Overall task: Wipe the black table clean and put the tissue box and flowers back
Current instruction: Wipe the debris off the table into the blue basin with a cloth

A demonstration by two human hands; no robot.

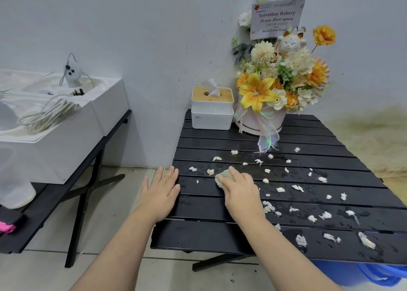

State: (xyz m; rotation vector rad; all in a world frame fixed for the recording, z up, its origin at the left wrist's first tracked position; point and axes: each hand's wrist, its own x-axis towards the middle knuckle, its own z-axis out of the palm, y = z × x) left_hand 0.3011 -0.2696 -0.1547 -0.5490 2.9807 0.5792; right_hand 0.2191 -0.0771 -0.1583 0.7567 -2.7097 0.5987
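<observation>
1. Wiping under way, by the look of it, and far from finished: black table [220,233] wet with droplets and strewn with white shreds [280,189] across most of the slats, thickest toward the near right edge.
2. Cleanest toward the near left corner, where few or no shreds show; judged a small share of the surface done.
3. Sitting at the far end of the table, against the wall: tissue box [212,107] with wooden lid and one tissue poking up, and just to its right, about touching, the flowers [279,79] in a round pale container with a ribbon trailing onto the slats.
4. Not possible to say whether those two stand in their final places; wiping beneath them probably outstanding, so lifting and returning them judged left to do.
5. Pressing flat on a damp, crumpled wad of tissue [222,177]: right hand [240,191], fingers extended over it rather than curled round, wad peeking out past the fingertips on the left.
6. Resting open and empty, palm down, on the left edge of the table: left hand [161,191], fingers spread, apparently bracing.
7. Lying well beyond the wad, toward the far end: box and flowers, clear of both hands.
</observation>
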